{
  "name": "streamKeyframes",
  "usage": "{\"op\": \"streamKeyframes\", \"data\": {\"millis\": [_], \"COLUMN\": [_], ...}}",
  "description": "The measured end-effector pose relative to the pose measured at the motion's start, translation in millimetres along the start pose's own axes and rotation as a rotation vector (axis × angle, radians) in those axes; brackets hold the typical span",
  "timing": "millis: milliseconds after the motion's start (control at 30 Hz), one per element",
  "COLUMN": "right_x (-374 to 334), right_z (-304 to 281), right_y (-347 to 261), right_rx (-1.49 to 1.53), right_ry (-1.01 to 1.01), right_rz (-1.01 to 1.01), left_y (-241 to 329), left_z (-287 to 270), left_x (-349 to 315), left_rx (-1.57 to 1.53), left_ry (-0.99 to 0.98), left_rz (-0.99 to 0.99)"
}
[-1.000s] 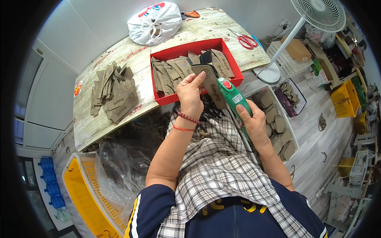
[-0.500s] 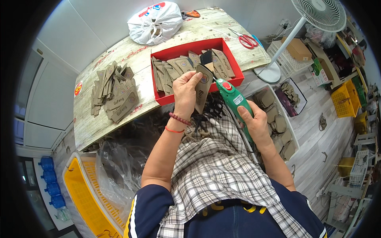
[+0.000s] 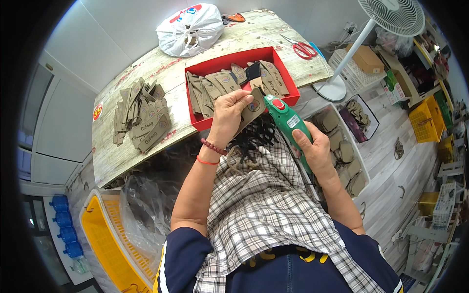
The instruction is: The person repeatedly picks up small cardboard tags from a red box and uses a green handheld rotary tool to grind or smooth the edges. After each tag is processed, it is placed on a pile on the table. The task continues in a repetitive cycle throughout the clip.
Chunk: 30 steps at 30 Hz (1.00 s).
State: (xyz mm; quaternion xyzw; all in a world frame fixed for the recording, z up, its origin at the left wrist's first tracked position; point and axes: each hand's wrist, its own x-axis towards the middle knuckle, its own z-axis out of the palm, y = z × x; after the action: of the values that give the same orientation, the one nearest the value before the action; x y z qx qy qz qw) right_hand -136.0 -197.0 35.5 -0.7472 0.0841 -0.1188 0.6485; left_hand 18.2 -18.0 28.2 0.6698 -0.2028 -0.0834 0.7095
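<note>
My left hand pinches a tan fabric tab with a round emblem, between thumb and fingers. In my right hand is a green handheld power tool with a red button, its handle wrapped by my fingers. The tool's narrow tip is right beside the tab's upper edge; whether they touch I cannot tell. Just behind them stands a red open box holding many similar tabs. A black piece leans up in the box near the tool's tip.
A pile of tan tabs lies at the left of the worn wooden table. Red-handled scissors and a white plastic bag sit farther back. A bin of tan pieces, a fan and a yellow basket flank the table.
The tab in my left hand has tilted, its lower end swinging left. My left wrist has shifted slightly left. My right hand keeps nearly the same place.
</note>
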Motion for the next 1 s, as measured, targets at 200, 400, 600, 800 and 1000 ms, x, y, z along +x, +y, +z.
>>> {"op": "streamKeyframes", "data": {"millis": [200, 400, 600, 800, 1000], "right_x": [2, -1, -3, -2, -5], "right_z": [-3, -9, -10, -7, -9], "right_y": [-8, 6, 23, 23, 26], "right_rx": [-0.025, 0.031, 0.015, -0.038, -0.003], "right_ry": [-0.01, 0.042, 0.059, 0.028, 0.062], "right_rz": [0.009, 0.027, 0.077, 0.086, 0.099], "left_y": [11, 53, -11, -60, -73], "left_z": [-16, -125, -202, -83, -58], "left_x": [6, 14, 28, 91, 103], "left_rx": [0.192, 0.302, 1.641, 1.619, 1.607], "left_ry": [-0.191, 0.025, 0.356, 0.092, 0.012], "left_rz": [-0.02, -0.047, 0.087, 0.314, 0.246]}}
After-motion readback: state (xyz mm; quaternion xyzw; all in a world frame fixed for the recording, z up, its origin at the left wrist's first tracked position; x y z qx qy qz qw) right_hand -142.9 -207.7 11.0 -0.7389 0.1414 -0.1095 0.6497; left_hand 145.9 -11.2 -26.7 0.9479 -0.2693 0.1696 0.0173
